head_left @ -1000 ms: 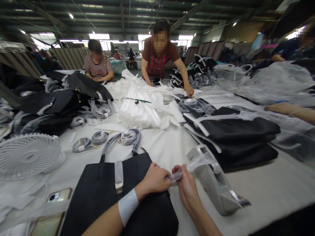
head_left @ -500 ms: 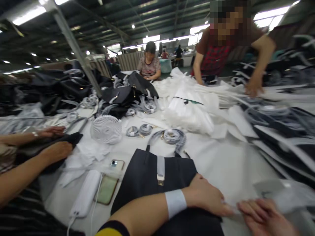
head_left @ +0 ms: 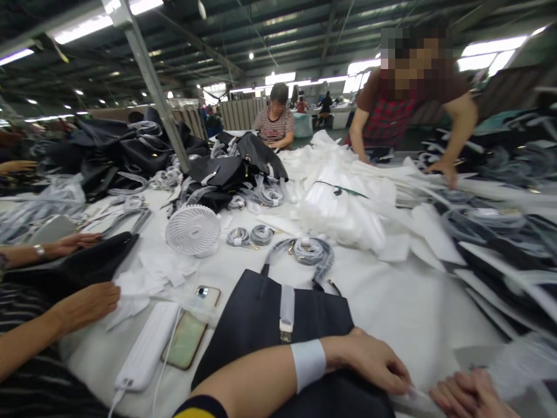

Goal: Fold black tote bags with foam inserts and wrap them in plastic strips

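Observation:
A black handbag [head_left: 256, 307] lies flat in front of me, its wrapped handles away from me and a covered strap with a metal clasp [head_left: 285, 331] at its top middle. My left hand [head_left: 378, 360], with a pale band at the wrist, reaches across the bag and pinches thin translucent plastic film [head_left: 420, 400]. My right hand [head_left: 472, 392] is curled closed at the lower right, at the other end of this film. More clear plastic [head_left: 526, 363] lies beyond the right hand. A coiled, wrapped strap [head_left: 308, 251] rests between the bag's handles.
Left of the bag are two phones [head_left: 186, 339], a white power bank [head_left: 148, 345] with a cable and a small fan [head_left: 194, 229]. Black bags pile up behind, beside white padding [head_left: 343, 215]. A co-worker's hand [head_left: 89, 305] is at the left; another person [head_left: 404, 110] stands opposite.
The view has shifted slightly, so most things sit a little lower. The left co-worker's near hand has moved off the black bag to white paper. My hands keep pinching the film.

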`<state>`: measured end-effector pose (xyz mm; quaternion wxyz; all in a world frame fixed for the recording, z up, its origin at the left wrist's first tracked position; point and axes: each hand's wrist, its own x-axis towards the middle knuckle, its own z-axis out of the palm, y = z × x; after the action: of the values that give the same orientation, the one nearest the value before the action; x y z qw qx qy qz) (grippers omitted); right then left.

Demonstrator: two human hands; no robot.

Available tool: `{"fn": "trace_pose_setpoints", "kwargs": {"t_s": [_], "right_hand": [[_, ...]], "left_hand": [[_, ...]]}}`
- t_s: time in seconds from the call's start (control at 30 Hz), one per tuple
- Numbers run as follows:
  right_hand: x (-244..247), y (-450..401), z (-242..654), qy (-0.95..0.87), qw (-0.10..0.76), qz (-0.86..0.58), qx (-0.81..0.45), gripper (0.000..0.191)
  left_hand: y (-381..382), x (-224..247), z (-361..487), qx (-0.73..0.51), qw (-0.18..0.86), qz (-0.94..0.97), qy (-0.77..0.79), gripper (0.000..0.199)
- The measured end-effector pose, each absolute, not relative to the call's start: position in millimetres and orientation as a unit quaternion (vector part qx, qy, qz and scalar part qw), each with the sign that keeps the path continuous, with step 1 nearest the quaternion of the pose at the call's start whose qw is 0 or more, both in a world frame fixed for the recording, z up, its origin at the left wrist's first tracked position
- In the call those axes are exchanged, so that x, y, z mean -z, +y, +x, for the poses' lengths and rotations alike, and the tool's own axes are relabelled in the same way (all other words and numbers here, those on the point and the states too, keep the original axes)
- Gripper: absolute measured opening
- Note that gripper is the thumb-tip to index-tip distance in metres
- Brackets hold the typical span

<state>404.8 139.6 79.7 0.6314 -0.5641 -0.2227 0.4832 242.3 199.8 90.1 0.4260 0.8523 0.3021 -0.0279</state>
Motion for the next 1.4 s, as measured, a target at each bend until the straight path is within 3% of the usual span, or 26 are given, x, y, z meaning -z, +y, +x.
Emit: {"fn": "trace_pose_setpoints", "kwargs": {"t_s": [0.07, 0.27, 0.33, 0.53, 0.77, 0.93, 1.1, 1.27, 1.4], "right_hand": [[-90.2, 131.9, 394.5, -0.18, 0.625, -0.571, -0.5, 0.062], [-86.2, 125.7, 382.5, -0.18, 0.64, -0.561, -0.494, 0.066], [-80.3, 125.0, 384.6, -0.168, 0.645, -0.563, -0.489, 0.067], [-76.6, 120.3, 389.7, -0.141, 0.646, -0.571, -0.487, 0.068], [-82.5, 122.9, 392.3, -0.12, 0.665, -0.533, -0.509, 0.058], [-93.6, 123.3, 400.6, -0.138, 0.676, -0.536, -0.487, 0.052], [-108.2, 121.5, 402.1, -0.13, 0.663, -0.536, -0.506, 0.048], [-113.7, 129.0, 398.1, -0.092, 0.655, -0.554, -0.505, 0.043], [-106.9, 146.1, 401.2, -0.091, 0.627, -0.571, -0.523, 0.037]], "left_hand": [[189.5, -91.9, 246.8, -0.005, 0.457, 0.808, 0.372, 0.015], [163.6, -75.0, 255.1, -0.094, 0.417, 0.825, 0.37, 0.026], [161.5, -67.6, 253.4, -0.121, 0.465, 0.8, 0.359, 0.032], [162.3, -59.4, 241.5, -0.066, 0.524, 0.8, 0.285, 0.028], [158.7, -63.5, 245.4, -0.106, 0.516, 0.763, 0.375, 0.023], [167.4, -70.6, 239.2, -0.082, 0.582, 0.752, 0.299, 0.027], [169.3, -78.4, 249.2, -0.051, 0.61, 0.73, 0.305, 0.013], [173.6, -82.6, 246.0, -0.056, 0.591, 0.709, 0.38, 0.032], [188.7, -77.7, 236.0, -0.066, 0.537, 0.755, 0.372, 0.031]]}}
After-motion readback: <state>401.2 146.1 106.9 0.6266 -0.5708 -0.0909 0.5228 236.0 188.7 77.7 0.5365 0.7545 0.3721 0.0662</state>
